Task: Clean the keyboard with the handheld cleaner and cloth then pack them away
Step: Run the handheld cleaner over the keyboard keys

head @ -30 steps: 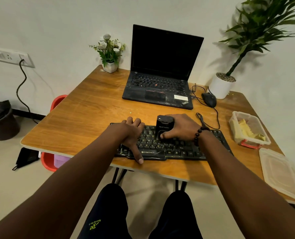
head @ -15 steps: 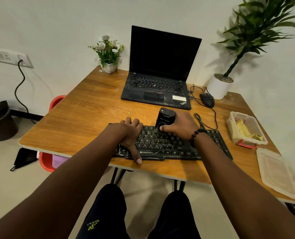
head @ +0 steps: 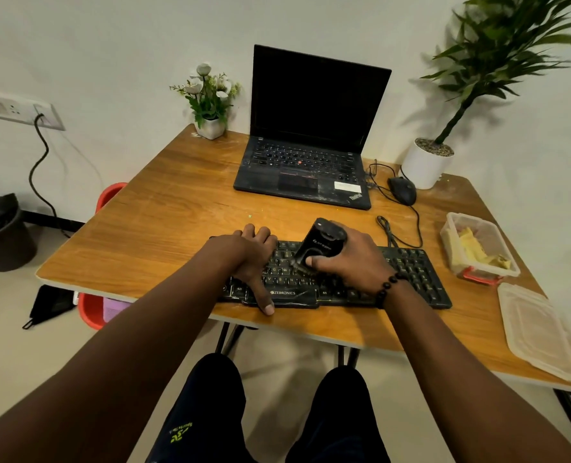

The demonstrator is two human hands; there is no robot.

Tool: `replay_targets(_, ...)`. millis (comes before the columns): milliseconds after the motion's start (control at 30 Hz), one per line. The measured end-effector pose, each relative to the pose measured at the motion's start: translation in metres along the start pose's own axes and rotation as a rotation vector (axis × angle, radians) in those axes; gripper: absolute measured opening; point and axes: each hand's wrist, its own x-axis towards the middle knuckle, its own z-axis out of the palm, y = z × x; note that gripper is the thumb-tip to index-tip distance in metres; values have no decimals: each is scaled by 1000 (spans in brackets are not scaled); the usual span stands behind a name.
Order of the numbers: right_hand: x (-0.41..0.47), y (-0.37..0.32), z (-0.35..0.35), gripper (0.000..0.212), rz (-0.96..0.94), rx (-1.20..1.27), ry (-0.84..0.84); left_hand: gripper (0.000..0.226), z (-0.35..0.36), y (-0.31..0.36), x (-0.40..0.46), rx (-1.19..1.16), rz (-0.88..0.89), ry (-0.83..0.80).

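Gripping the handheld cleaner (head: 322,245), the right hand (head: 350,259) hides middle keyboard (head: 411,272) keys.

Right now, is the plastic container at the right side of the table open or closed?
Open. The plastic container has no cover on it, its yellow contents show from above, and its lid lies flat on the table beside it.

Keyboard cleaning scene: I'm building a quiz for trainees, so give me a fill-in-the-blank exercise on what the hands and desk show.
1. The right hand grips the black ____ over the keyboard.
2. The left hand rests on the keyboard's ____ end.
3. The clear container with yellow contents has its lid ____.
4. The laptop screen is ____.

Missing words: handheld cleaner; left; off; dark
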Motion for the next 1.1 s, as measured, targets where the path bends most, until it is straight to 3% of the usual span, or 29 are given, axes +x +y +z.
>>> replay_targets(100, 2, 4, 4, 52, 14, -94, 83, 155, 0, 1, -1, 1, -6, 5)
replay_targets(233, -4, -1, 12, 38, -36, -264, -52, 156, 0, 1, 0, 4, -7, 2)
replay_targets(300, -4, -7, 5, 42, -20, -246, -99, 157, 0, 1, 0, 10, -6, 7)
replay_targets(433, -1, -5, 3, 47, 58, -221, 115, 159, 3, -2, 2, -12, 2, 11)
replay_targets(600, -13, -2, 31, 45, 174, -285, 180, 155, 1, -1, 2, 16, 5, 9)
replay_targets(767, -14, -3, 30, 34, 361, -80, 365, 155, 1, -2, 1, -1, 8, 15)
replay_targets(967, -36, -3, 37, 38, 336, -75, 197, 158, 1, -1, 3, 9, 2, -2)
replay_targets(1100, -39, -1, 40, 31, 379, 57, 432, 165, 4, -5, 4, -29, 3, 3)
